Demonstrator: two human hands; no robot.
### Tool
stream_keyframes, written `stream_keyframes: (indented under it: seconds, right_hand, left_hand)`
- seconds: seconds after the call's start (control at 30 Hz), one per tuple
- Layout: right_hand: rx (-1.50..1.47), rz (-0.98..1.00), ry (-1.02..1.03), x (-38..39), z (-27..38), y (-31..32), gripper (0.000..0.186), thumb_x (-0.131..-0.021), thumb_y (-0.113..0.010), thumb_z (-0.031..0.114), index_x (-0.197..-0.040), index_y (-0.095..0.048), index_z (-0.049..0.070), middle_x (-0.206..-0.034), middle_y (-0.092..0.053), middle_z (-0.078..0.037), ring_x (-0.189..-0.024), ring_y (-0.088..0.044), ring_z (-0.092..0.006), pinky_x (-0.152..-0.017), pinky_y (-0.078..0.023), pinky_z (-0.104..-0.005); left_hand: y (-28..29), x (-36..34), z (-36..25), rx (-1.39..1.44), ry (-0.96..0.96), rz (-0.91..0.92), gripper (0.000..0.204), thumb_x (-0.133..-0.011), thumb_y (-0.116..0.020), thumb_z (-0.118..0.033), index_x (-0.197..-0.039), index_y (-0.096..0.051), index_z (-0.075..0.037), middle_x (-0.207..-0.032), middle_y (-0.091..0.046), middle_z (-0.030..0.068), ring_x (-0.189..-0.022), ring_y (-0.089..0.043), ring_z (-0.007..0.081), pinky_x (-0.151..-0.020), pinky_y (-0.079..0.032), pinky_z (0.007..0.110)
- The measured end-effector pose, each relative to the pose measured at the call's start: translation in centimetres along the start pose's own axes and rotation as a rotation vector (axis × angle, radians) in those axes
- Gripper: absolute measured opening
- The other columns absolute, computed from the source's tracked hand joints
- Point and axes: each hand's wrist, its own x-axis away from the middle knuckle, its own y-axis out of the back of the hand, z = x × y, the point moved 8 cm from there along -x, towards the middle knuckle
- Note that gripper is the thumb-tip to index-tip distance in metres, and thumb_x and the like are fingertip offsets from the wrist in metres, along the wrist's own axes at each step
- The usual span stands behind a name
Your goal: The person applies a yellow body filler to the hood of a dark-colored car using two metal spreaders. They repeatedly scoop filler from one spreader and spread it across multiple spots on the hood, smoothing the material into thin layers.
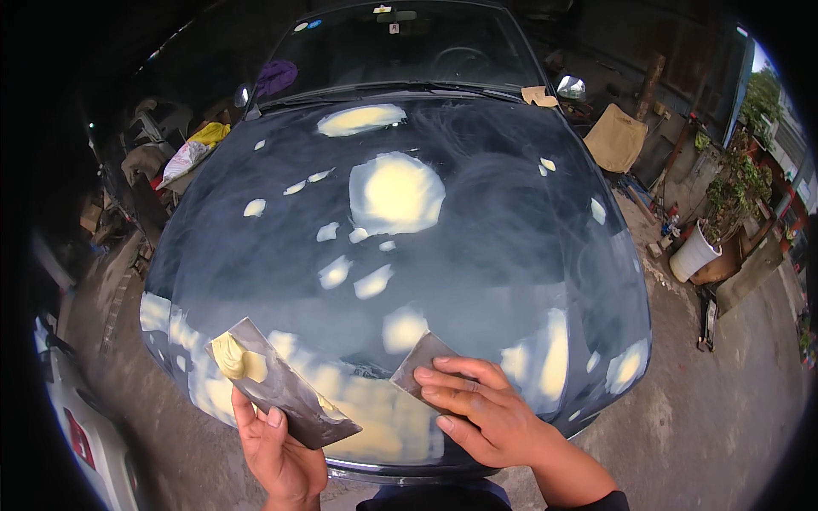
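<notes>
A dark blue car bonnet fills the view, sanded dull and covered with several pale yellow filler patches; the largest patch lies near the middle. My left hand holds a flat metal board tilted up, with a lump of yellow filler on its far end. My right hand presses a small metal spreader flat against the front edge of the bonnet, fingers spread over it.
The car's windscreen is at the top. A white bucket and potted plants stand on the concrete at right. Bags and clutter lie at left. A white vehicle's corner is at lower left.
</notes>
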Motion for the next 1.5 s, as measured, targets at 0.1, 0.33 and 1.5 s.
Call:
stream_keyframes:
  seconds: [0.1,0.33,1.5]
  right_hand:
    - [0.005,-0.024,-0.021,1.8,-0.7,2.3,0.042,-0.089,-0.068,0.004,-0.131,-0.065,0.003,-0.143,-0.064,-0.008,-0.135,-0.052,-0.0309,-0.106,-0.040,-0.0433]
    - [0.003,-0.071,-0.128,6.7,-2.1,6.2,0.040,-0.087,-0.070,0.004,-0.127,-0.066,0.002,-0.137,-0.067,-0.011,-0.132,-0.056,-0.0328,-0.107,-0.042,-0.0425]
    - [0.015,-0.043,-0.195,2.7,2.2,-2.9,0.031,-0.083,-0.071,0.006,-0.113,-0.068,-0.002,-0.126,-0.070,-0.020,-0.129,-0.057,-0.0407,-0.109,-0.045,-0.0495]
  left_hand:
    - [-0.8,1.2,0.7,-0.019,0.022,-0.014,0.066,-0.097,-0.053,-0.001,-0.158,-0.028,-0.005,-0.147,-0.050,0.0135,-0.132,-0.054,0.0259,-0.114,-0.043,0.042]
    - [-0.3,3.9,0.8,-0.063,-0.001,-0.072,0.067,-0.094,-0.057,-0.001,-0.155,-0.030,-0.003,-0.147,-0.050,0.0156,-0.134,-0.053,0.0286,-0.116,-0.042,0.046]
    - [13.3,6.6,-8.3,-0.046,-0.103,-0.273,0.063,-0.093,-0.060,-0.001,-0.151,-0.036,-0.004,-0.143,-0.058,0.0158,-0.132,-0.057,0.0262,-0.115,-0.042,0.044]
